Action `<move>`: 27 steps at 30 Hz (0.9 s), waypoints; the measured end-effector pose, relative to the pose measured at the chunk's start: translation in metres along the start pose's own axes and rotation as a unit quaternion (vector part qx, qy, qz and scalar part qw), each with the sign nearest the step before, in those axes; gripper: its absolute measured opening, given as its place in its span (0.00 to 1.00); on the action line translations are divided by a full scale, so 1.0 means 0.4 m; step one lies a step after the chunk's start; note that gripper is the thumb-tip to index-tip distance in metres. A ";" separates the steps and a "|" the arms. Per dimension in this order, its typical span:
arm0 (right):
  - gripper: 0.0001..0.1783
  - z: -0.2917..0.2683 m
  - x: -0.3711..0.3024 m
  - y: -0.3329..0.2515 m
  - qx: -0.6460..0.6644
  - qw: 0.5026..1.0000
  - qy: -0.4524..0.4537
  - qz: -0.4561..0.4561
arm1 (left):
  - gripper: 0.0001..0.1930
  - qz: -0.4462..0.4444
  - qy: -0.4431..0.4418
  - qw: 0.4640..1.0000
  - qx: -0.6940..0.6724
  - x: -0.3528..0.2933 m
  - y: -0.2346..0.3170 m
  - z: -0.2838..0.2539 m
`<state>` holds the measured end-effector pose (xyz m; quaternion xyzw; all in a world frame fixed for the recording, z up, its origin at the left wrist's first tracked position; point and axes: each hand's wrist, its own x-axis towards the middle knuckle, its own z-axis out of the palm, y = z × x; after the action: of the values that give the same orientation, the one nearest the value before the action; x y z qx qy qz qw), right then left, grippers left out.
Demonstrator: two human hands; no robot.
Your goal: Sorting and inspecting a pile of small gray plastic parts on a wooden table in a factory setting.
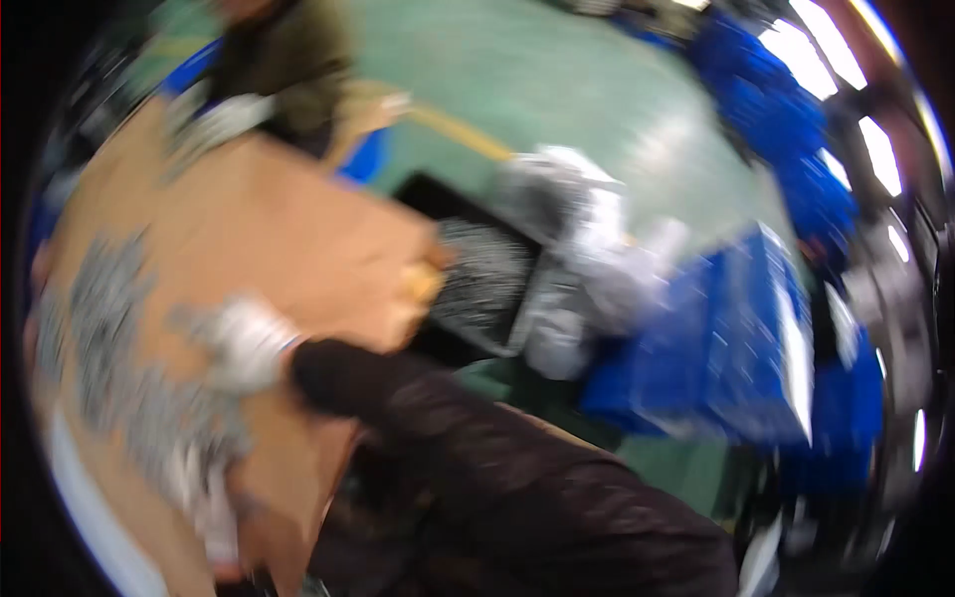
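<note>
Motion smears the whole view. My right hand (249,345), in a white glove and dark sleeve, is over the brown table surface (298,214), its fingertips near a few small grey parts. Low on the left, my left hand (207,502), also gloved, reaches the lower edge of a spread of small grey parts (104,313). The parts are too blurred to name. Fingers of both hands are smeared, so I cannot tell whether they hold anything.
Across the table stands a person (298,75) with a white-gloved hand (229,121) at its edge. Beyond the right edge are a black tray (426,189) of small grey pieces, clear plastic bags (597,234) and blue boxes (706,343) on the green floor (458,60).
</note>
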<state>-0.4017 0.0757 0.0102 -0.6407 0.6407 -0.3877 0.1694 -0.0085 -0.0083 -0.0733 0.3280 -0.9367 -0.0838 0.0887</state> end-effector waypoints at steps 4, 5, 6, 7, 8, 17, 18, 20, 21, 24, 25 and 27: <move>0.32 -0.040 -0.008 0.056 -0.104 0.995 -0.005 0.008 | 0.23 -0.079 0.139 0.987 -0.030 0.063 0.172 -0.095; 0.31 -0.017 -0.009 0.078 -0.167 0.986 -0.020 0.008 | 0.24 -0.100 0.165 0.981 0.004 0.030 0.148 -0.104; 0.29 0.002 -0.011 0.066 -0.130 0.991 0.024 -0.017 | 0.25 -0.145 0.187 0.972 0.007 -0.015 0.114 -0.094; 0.31 0.000 -0.015 0.084 -0.138 0.988 0.040 -0.051 | 0.25 -0.174 0.212 0.962 -0.006 -0.036 0.100 -0.070; 0.31 0.024 -0.015 0.096 -0.154 0.984 0.052 -0.071 | 0.26 -0.197 0.231 0.953 -0.013 -0.055 0.083 -0.058; 0.37 0.094 0.007 0.100 -0.162 0.986 0.023 -0.034 | 0.29 -0.236 0.218 0.947 0.024 -0.059 0.069 -0.073; 0.37 0.093 0.004 0.102 -0.163 0.986 0.021 -0.037 | 0.29 -0.240 0.216 0.946 0.020 -0.056 0.069 -0.070; 0.39 0.092 0.002 0.106 -0.193 0.981 0.027 -0.015 | 0.29 -0.248 0.211 0.945 0.012 -0.045 0.066 -0.072; 0.40 0.094 0.003 0.109 -0.207 0.978 0.031 -0.003 | 0.29 -0.250 0.213 0.944 0.011 -0.039 0.065 -0.073; 0.40 0.103 0.017 0.105 -0.223 0.974 0.036 0.016 | 0.29 -0.216 0.195 0.956 0.025 -0.021 0.063 -0.081; 0.40 0.106 0.022 0.096 -0.231 0.972 0.040 0.027 | 0.29 -0.218 0.196 0.956 0.024 -0.014 0.062 -0.086; 0.40 0.131 0.021 0.069 -0.240 0.970 0.020 0.029 | 0.27 -0.202 0.174 0.963 0.037 -0.001 0.060 -0.095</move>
<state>-0.3844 0.0499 -0.0409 -0.6356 0.7368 -0.2304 0.0086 -0.0139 0.0067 -0.0313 0.5227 -0.8238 -0.0070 0.2193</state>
